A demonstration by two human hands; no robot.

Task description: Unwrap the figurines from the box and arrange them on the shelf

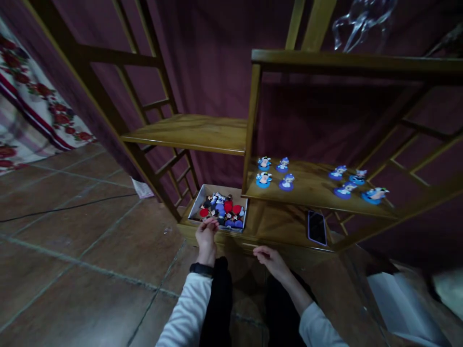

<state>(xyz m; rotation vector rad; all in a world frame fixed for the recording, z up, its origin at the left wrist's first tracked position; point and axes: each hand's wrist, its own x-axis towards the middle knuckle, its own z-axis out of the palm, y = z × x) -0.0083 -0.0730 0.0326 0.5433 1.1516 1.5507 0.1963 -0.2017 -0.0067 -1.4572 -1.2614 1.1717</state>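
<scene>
My left hand (207,235), with a dark band at its wrist, is at the front edge of a shallow white box (237,193). Its fingers reach forward and seem slightly apart, holding nothing I can see. Inside the box lies a jumble of small figurines (220,208) in red, purple, black and white. Farther right, my right hand (269,259) hovers before the low shelf's front edge, palm inward. Its fingers point left, loosely extended, and no object shows in them. Several small figurines (287,182) on round blue or purple bases stand in two groups on the shelf above.
A wooden display rack (188,132) stands against a dark red curtain (213,58). On its bottom board rests a phone (317,227). A clear glass animal figure (361,21) occupies the top shelf. A black cable (72,209) crosses the tiled floor at left.
</scene>
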